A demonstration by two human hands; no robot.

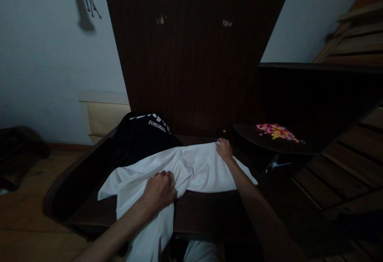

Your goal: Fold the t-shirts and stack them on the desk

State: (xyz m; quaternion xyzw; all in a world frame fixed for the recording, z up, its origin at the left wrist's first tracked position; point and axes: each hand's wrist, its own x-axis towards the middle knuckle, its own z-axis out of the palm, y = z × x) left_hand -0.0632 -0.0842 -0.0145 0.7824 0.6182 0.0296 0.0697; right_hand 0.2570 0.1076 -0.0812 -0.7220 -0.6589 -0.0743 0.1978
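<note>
A white garment [209, 170] lies spread and wrinkled across a dark wooden bench; one end hangs over the front edge. Creases run together near its middle. My left hand [160, 190] is closed on the cloth left of those creases, its fingertips hidden. Up at the far edge of the fabric, my right hand [224, 149] has its fingers curled over the cloth and grips it. The garment's exact kind is hard to make out in the dim light.
Behind the garment, a black garment with white lettering [143, 134] is heaped on the bench [206, 214]. A dark panel [191, 62] rises at the back. Small colourful pieces [278, 131] lie on a shelf at right. Wooden slats [350, 170] stand further right.
</note>
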